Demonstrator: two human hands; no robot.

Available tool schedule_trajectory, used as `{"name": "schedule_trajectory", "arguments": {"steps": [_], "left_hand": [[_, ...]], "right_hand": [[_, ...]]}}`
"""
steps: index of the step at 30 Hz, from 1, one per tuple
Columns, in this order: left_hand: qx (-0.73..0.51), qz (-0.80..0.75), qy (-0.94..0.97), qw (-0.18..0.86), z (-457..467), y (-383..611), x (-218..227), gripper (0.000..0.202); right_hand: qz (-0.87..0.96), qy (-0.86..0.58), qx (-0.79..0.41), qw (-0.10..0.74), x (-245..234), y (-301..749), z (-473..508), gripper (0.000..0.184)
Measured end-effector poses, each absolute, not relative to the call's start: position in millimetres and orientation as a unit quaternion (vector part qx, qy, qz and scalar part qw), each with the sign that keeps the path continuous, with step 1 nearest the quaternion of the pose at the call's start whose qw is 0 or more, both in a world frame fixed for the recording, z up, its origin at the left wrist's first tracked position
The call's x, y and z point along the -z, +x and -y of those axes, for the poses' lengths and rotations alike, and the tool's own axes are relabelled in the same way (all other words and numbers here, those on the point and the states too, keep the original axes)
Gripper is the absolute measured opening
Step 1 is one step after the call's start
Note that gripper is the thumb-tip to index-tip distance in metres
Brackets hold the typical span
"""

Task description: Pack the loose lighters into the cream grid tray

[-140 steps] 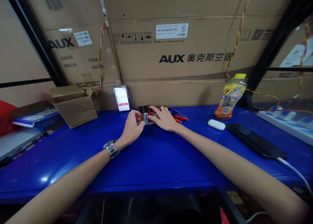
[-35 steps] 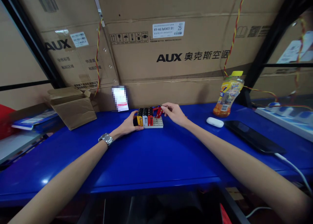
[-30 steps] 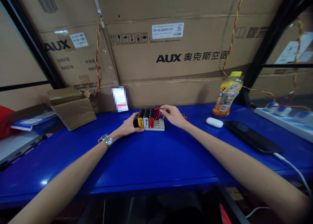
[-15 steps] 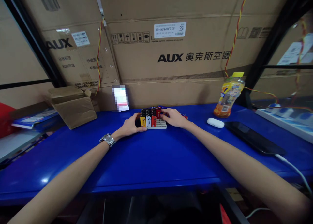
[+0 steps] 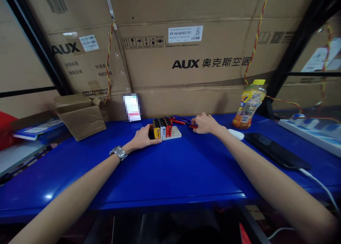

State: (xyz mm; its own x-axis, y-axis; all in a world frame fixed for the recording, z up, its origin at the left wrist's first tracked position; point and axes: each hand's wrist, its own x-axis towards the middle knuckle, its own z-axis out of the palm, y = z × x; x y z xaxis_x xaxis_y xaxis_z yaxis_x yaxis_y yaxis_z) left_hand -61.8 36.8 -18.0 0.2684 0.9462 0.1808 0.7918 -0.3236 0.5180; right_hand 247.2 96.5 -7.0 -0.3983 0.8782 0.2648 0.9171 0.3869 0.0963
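A small white slotted tray point(image 5: 176, 133) stands on the blue table point(image 5: 165, 173), its left rows filled with upright lighters point(image 5: 161, 128) in yellow, white and red. My left hand point(image 5: 144, 139) wraps the tray's left end, fingers curled against it. My right hand point(image 5: 204, 123) rests to the right of the tray, fingers closed in a pinch on one of the loose red and blue lighters point(image 5: 180, 121) lying behind the tray. The right side of the tray shows open slots.
A yellow drink bottle point(image 5: 249, 104), a white earbud case point(image 5: 236, 134) and a black phone point(image 5: 277, 151) on a cable sit right. A small open cardboard box point(image 5: 80, 114) stands left. Large AUX cartons point(image 5: 186, 63) wall the back. A power strip point(image 5: 309, 130) lies far right.
My right hand set a red lighter into the tray, then moved right to the loose lighters and closed on one. My left hand stayed on the tray's left end.
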Motion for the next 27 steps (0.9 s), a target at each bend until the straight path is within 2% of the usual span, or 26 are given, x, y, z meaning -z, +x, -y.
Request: {"name": "schedule_trajectory", "arguments": {"steps": [6,9,11,15,18,23,27], "left_hand": [[-0.241,-0.543,0.791,0.142,-39,-63,21,0.081],[-0.233,-0.543,0.795,0.140,-39,-64,21,0.083],[-0.221,-0.543,0.797,0.143,-38,-63,19,0.085],[-0.201,-0.552,0.796,0.145,-37,-63,17,0.090],[-0.201,-0.545,0.801,0.142,-37,-62,16,0.091],[-0.200,-0.543,0.804,0.139,-38,-63,17,0.090],[-0.202,-0.541,0.805,0.136,-40,-64,19,0.089]], "right_hand": [[0.852,-0.505,0.114,0.074,14,238,-99,0.014],[0.868,-0.475,0.071,0.123,15,232,-98,0.006],[0.868,-0.458,-0.010,0.193,17,227,-97,0.011],[0.791,-0.414,-0.277,0.354,22,212,-94,0.012],[0.722,-0.396,-0.383,0.419,21,200,-89,0.015],[0.665,-0.443,-0.427,0.423,11,188,-74,0.039],[0.686,-0.483,-0.345,0.421,8,188,-68,0.031]]}}
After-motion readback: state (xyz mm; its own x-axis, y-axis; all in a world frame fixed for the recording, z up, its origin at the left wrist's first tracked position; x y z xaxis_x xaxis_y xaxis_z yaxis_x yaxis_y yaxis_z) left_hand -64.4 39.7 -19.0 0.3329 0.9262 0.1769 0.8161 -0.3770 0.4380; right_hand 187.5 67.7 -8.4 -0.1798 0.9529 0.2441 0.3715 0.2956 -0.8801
